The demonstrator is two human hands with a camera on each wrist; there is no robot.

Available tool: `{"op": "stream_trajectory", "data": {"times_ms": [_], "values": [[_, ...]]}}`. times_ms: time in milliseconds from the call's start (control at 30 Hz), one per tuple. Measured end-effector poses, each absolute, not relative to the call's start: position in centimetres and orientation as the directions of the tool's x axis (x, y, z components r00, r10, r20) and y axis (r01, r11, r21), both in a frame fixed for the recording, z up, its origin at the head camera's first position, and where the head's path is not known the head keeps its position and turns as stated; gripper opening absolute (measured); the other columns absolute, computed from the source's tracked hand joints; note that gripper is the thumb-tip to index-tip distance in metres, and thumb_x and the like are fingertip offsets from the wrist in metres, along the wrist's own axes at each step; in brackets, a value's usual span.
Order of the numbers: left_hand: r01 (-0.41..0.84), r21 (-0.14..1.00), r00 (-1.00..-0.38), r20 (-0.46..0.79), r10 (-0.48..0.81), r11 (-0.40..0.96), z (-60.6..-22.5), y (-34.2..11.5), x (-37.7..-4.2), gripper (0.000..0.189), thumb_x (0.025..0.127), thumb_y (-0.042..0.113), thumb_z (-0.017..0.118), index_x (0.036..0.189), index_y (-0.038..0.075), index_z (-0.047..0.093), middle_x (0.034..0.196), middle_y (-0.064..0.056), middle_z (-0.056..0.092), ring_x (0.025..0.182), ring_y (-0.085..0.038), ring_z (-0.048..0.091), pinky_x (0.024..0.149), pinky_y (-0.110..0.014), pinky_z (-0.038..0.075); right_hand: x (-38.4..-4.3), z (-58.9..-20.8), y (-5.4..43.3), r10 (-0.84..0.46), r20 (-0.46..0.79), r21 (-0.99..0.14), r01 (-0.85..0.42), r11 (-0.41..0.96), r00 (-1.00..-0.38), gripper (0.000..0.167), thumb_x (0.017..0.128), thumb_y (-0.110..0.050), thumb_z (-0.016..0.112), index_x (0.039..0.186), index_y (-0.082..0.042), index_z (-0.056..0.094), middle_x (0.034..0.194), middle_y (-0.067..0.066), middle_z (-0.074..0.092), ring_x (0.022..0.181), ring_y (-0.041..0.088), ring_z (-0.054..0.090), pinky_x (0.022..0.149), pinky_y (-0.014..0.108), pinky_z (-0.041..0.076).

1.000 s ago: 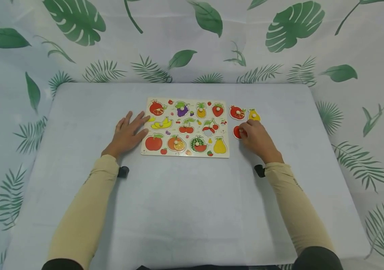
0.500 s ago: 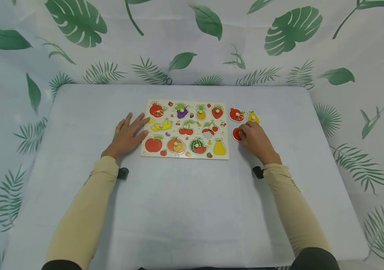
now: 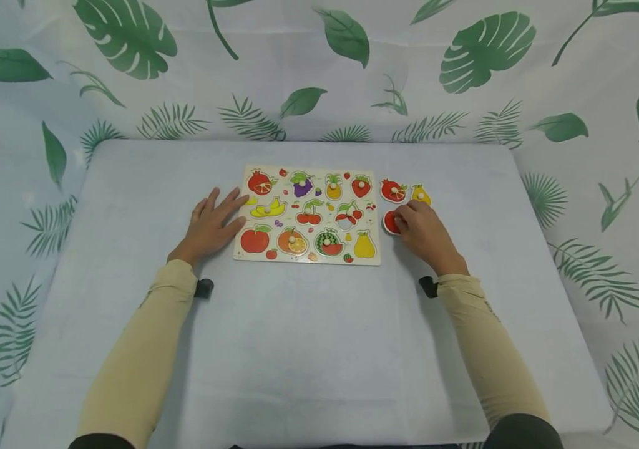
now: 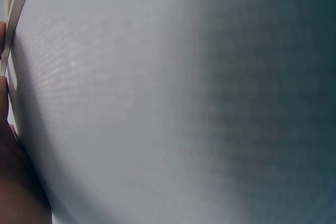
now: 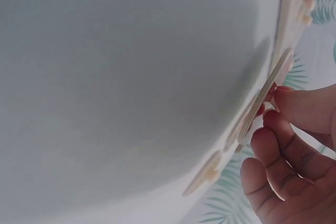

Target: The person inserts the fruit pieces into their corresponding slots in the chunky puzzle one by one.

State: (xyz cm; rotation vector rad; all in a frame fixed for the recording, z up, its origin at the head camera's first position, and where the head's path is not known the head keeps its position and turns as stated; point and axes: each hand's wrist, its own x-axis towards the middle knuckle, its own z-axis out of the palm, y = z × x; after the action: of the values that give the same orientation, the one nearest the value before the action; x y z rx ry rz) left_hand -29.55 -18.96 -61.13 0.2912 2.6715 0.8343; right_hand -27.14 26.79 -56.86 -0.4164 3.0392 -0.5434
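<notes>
A wooden fruit peg puzzle board (image 3: 319, 260) lies flat near the table's back. My left hand (image 3: 211, 226) rests at its left edge, fingers spread and touching the rim. To the right of the board, my right hand (image 3: 429, 236) pinches a round red fruit puzzle piece (image 3: 389, 222) between thumb and forefinger. In the right wrist view the red fruit puzzle piece (image 5: 262, 98) is tilted and lifted off the cloth. Just behind it lie a pomegranate piece (image 3: 393, 191) and a yellow pear piece (image 3: 421, 194), partly covered by the right hand.
The white cloth-covered table (image 3: 308, 349) stretches in front of the board. A leaf-patterned backdrop (image 3: 347, 81) rises behind and at both sides. On the board, several pieces with knobs sit in place, such as the watermelon (image 3: 329, 243) and bananas (image 3: 268, 208).
The right hand has shifted slightly left with the red fruit puzzle piece, whose white edge now shows more. The left hand stays on the board's edge.
</notes>
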Motion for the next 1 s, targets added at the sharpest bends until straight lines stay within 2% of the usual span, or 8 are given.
{"op": "stream_trajectory", "data": {"times_ms": [567, 800, 1000], "values": [[0.094, 0.580, -0.929, -0.241, 0.281, 0.809, -61.2, -18.8, -29.5, 0.064, 0.112, 0.041, 0.048, 0.171, 0.023, 0.030, 0.180, -0.002, 0.011, 0.163, -0.029, -0.016, 0.128, -0.052, -0.012, -27.5, -56.1, 20.6, -0.482, 0.083, -0.289, -0.484, 0.826, -0.872, 0.015, 0.101, -0.002, 0.072, 0.114, 0.007, 0.073, 0.101, 0.018, 0.067, 0.093, 0.033, 0.059, 0.088, 0.042, 0.057], [0.085, 0.576, -0.927, -0.253, 0.276, 0.813, -61.3, -18.7, -29.5, 0.064, 0.112, 0.041, 0.049, 0.172, 0.024, 0.030, 0.180, -0.001, 0.010, 0.163, -0.029, -0.017, 0.128, -0.052, -0.012, -27.5, -56.3, 16.8, -0.568, 0.129, -0.272, -0.580, 0.768, -0.813, 0.015, 0.101, -0.003, 0.073, 0.113, 0.006, 0.074, 0.103, 0.018, 0.068, 0.096, 0.033, 0.062, 0.093, 0.043, 0.057], [0.091, 0.575, -0.927, -0.249, 0.280, 0.813, -61.2, -18.8, -29.6, 0.064, 0.112, 0.041, 0.049, 0.172, 0.024, 0.030, 0.180, -0.001, 0.011, 0.163, -0.029, -0.016, 0.128, -0.053, -0.011, -27.9, -56.2, 12.5, -0.630, 0.159, -0.288, -0.646, 0.707, -0.760, 0.013, 0.103, -0.004, 0.069, 0.112, 0.005, 0.073, 0.100, 0.016, 0.067, 0.094, 0.032, 0.062, 0.091, 0.043, 0.055]]}}
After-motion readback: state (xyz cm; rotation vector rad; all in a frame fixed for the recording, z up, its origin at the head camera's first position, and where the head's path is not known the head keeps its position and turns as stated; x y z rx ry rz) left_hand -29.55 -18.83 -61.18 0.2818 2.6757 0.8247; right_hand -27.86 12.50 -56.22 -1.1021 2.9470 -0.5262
